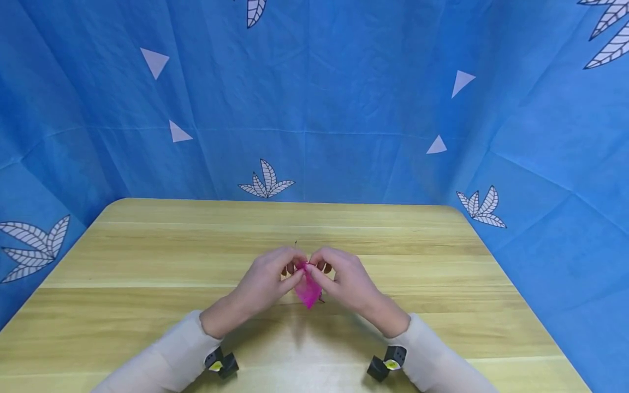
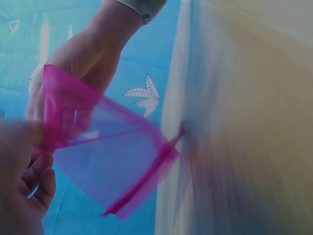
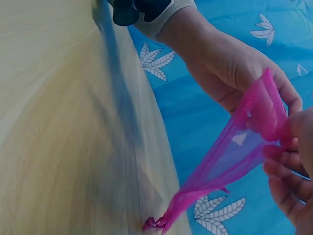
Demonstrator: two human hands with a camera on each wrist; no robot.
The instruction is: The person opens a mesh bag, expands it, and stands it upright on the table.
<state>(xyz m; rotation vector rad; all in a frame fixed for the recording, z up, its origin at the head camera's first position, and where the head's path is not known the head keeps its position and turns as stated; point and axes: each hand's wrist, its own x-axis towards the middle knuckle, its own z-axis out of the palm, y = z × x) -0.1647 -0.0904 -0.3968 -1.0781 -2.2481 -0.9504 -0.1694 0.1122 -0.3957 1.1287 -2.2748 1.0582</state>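
Note:
A sheer magenta organza drawstring pouch (image 1: 308, 295) is held up over the table between both hands. My left hand (image 1: 267, 275) pinches its upper edge between thumb and fingers. Right beside it, my right hand (image 1: 345, 275) pinches the same edge, the fingertips of both hands nearly meeting. In the left wrist view the pouch (image 2: 117, 166) spreads out flat and see-through, its gathered hem with dark cord ends toward the table. The right wrist view shows the pouch (image 3: 230, 147) edge-on and narrow, a knotted cord (image 3: 154, 223) at its far end.
The wooden table (image 1: 147, 256) stretches out on every side of the hands. A blue curtain (image 1: 304, 98) with white leaf and triangle prints stands behind and beside it. Small black devices (image 1: 221, 363) are strapped at both sleeve cuffs, close over the table.

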